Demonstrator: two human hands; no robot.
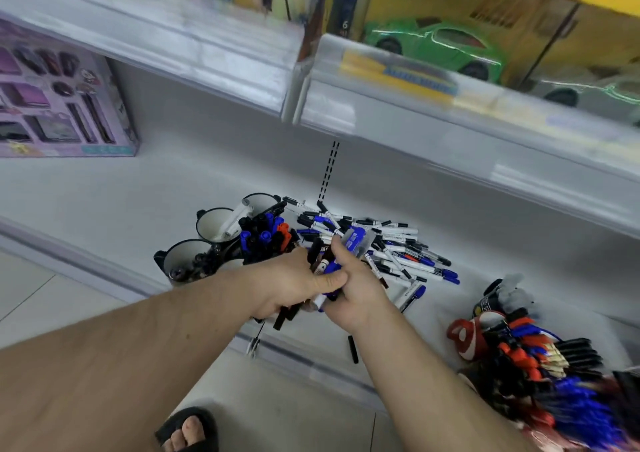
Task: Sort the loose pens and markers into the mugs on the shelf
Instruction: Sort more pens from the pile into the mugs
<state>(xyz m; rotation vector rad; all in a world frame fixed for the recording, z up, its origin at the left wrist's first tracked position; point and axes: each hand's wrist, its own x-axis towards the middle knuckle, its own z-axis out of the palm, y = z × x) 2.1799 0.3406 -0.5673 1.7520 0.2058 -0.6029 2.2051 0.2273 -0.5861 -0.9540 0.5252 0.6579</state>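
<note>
Both hands grip one bundle of pens (323,268): left hand (294,283), right hand (353,287). Mugs (214,225) at 10 o'clock, pile (391,247) at 1.

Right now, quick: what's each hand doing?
Left hand: gripping a bunch of pens and markers.
Right hand: gripping the same bunch from the other side, above the shelf.

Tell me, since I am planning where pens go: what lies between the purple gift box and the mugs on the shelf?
Head view: only bare white shelf between the purple gift box and the mugs.
</note>
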